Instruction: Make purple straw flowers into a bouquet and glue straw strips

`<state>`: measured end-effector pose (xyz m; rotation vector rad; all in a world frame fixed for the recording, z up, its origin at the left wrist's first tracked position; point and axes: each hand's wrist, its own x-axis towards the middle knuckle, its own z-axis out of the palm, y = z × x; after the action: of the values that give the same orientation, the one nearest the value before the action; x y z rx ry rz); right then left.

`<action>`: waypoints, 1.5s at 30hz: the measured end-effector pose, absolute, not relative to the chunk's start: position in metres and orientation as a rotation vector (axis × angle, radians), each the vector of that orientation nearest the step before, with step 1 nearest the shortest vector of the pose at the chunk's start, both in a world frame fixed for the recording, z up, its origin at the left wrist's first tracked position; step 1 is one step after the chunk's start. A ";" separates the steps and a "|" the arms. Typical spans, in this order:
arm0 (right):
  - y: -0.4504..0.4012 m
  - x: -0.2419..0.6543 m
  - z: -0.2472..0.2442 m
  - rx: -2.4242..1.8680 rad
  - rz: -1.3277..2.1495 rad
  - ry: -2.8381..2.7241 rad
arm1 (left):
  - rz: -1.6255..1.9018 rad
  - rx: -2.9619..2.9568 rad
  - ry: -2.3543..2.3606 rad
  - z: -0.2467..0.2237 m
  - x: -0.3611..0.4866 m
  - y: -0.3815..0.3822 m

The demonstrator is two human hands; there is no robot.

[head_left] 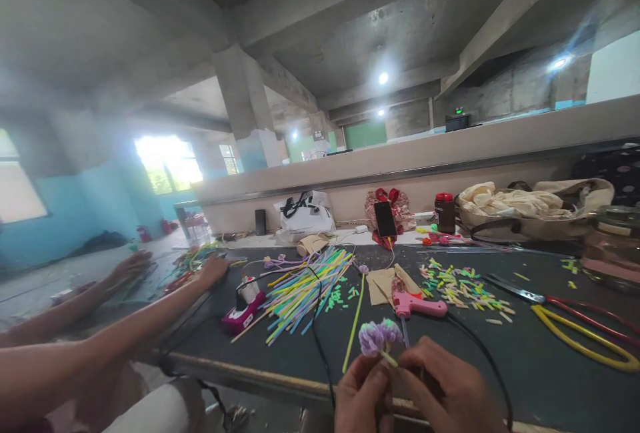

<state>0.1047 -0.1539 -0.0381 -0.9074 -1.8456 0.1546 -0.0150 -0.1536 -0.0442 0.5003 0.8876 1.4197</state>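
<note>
A small purple chenille-stem flower (pixel 373 339) with pale green tips is held up near the table's front edge. My left hand (pixel 364 396) pinches its base from below. From the other side, the closed fingers of my right hand (pixel 447 386) meet at the same base, beside a short yellow-green stub (pixel 389 358). My fingers partly hide the underside. Just beyond my hands lies a pink glue gun (pixel 420 306), its nozzle end over brown cardboard (pixel 379 288). To the left lies a long green chenille stem (pixel 355 323) with a purple tip.
Many coloured chenille stems (pixel 305 293) lie left of centre beside a purple power strip (pixel 243 313). Cut pieces (pixel 465 286) and yellow-and-red-handled cutters (pixel 585 333) lie right. A black cable (pixel 487 346) runs past my right hand. Another person's arms (pixel 150 303) reach in from the left.
</note>
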 end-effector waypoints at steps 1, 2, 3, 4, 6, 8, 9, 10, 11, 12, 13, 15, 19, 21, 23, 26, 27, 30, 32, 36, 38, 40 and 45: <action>-0.154 0.105 -0.038 -0.901 0.146 -1.855 | 1.412 0.504 0.889 -0.045 -0.015 -0.153; -0.154 0.104 -0.038 -0.896 0.134 -1.865 | 1.405 0.509 0.889 -0.046 -0.016 -0.153; -0.153 0.104 -0.038 -0.894 0.123 -1.873 | 1.399 0.513 0.886 -0.047 -0.016 -0.153; -0.153 0.104 -0.038 -0.895 0.114 -1.877 | 1.395 0.518 0.882 -0.049 -0.016 -0.152; -0.153 0.104 -0.038 -0.909 0.100 -1.877 | 1.395 0.514 0.867 -0.051 -0.017 -0.151; -0.153 0.105 -0.039 -0.917 0.096 -1.873 | 1.398 0.494 0.837 -0.051 -0.018 -0.150; -0.153 0.105 -0.039 -0.919 0.095 -1.872 | 1.396 0.480 0.822 -0.051 -0.018 -0.150; -0.153 0.105 -0.039 -0.919 0.097 -1.872 | 1.390 0.467 0.813 -0.051 -0.018 -0.150; -0.153 0.105 -0.039 -0.915 0.100 -1.880 | 1.381 0.457 0.811 -0.051 -0.018 -0.149; -0.153 0.105 -0.039 -0.908 0.108 -1.892 | 1.373 0.448 0.814 -0.051 -0.017 -0.149; -0.153 0.105 -0.039 -0.904 0.115 -1.904 | 1.371 0.441 0.819 -0.051 -0.017 -0.149; -0.153 0.105 -0.040 -0.896 0.131 -1.924 | 1.387 0.436 0.823 -0.052 -0.015 -0.149; -0.153 0.104 -0.040 -0.907 0.154 -1.947 | 1.397 0.436 0.823 -0.057 -0.013 -0.149; -0.152 0.105 -0.041 -0.938 0.149 -1.961 | 1.394 0.428 0.790 -0.058 -0.013 -0.149; -0.151 0.106 -0.042 -0.970 0.142 -1.968 | 1.399 0.427 0.737 -0.057 -0.012 -0.150; -0.150 0.107 -0.043 -0.995 0.153 -1.952 | 1.384 0.452 0.701 -0.053 -0.011 -0.151; -0.149 0.107 -0.043 -0.998 0.162 -1.946 | 1.371 0.462 0.702 -0.052 -0.011 -0.152; -0.150 0.107 -0.039 -1.012 0.196 -1.954 | 1.336 0.500 0.722 -0.050 -0.010 -0.154; -0.150 0.107 -0.037 -1.021 0.209 -1.968 | 1.320 0.526 0.751 -0.049 -0.010 -0.155; -0.147 0.107 -0.036 -0.981 0.167 -1.972 | 1.311 0.549 0.821 -0.046 -0.010 -0.156; -0.146 0.106 -0.038 -0.973 0.130 -1.965 | 1.314 0.572 0.825 -0.045 -0.009 -0.156; -0.146 0.105 -0.039 -0.972 0.106 -1.966 | 1.328 0.574 0.809 -0.044 -0.009 -0.156; -0.150 0.104 -0.038 -0.963 0.167 -1.958 | 1.345 0.548 0.784 -0.042 -0.010 -0.156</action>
<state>0.1039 -0.1500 -0.0375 -0.9632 -1.9576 0.1673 -0.0096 -0.1561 -0.0415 0.5484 0.7836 1.3449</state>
